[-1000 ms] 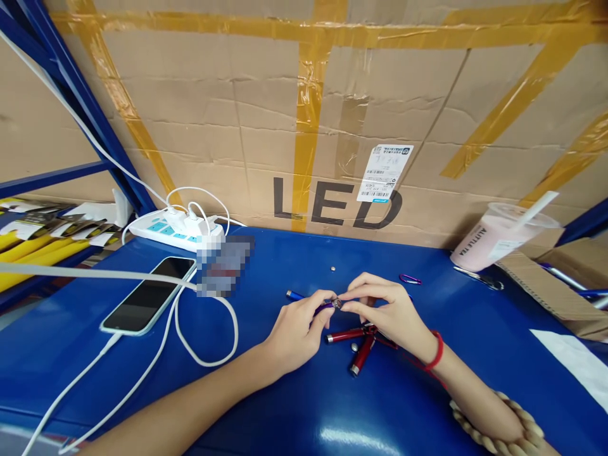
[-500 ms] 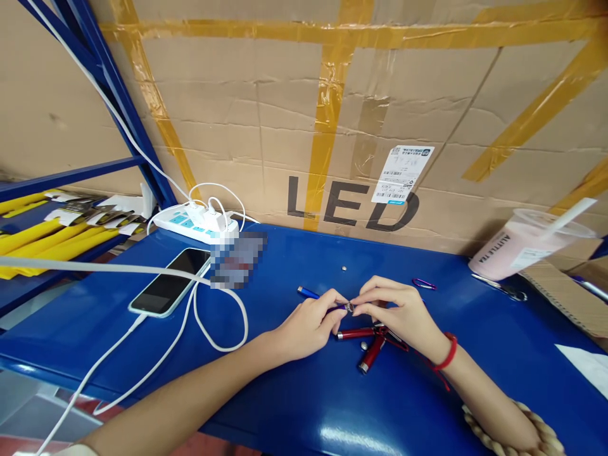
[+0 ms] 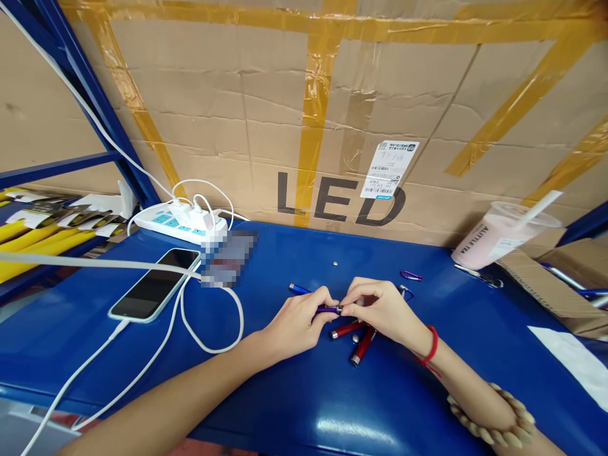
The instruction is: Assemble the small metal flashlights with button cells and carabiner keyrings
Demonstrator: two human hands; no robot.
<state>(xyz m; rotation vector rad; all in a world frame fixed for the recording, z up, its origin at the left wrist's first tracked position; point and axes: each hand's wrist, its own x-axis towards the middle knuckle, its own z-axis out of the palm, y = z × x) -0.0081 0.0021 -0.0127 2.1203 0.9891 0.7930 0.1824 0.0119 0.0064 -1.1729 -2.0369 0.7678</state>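
My left hand is closed around a slim purple keychain flashlight, its silver end pointing right. My right hand pinches at that silver end with thumb and fingertips; whether a small part sits between them is hidden. Under my right hand lie two red keychain flashlights, one angled left and another toward me, with a silver button cell between them. A blue flashlight shows partly behind my left hand. Beyond my right hand are a blue carabiner and a purple carabiner.
A second button cell lies farther back on the blue tabletop. At left are a charging phone, white cables and a power strip. A drink cup and scissors stand right, before a large taped carton.
My right fingertips have closed in on the silver end of the purple flashlight, covering more of it. The whole view has shifted slightly, so everything sits a little farther left.
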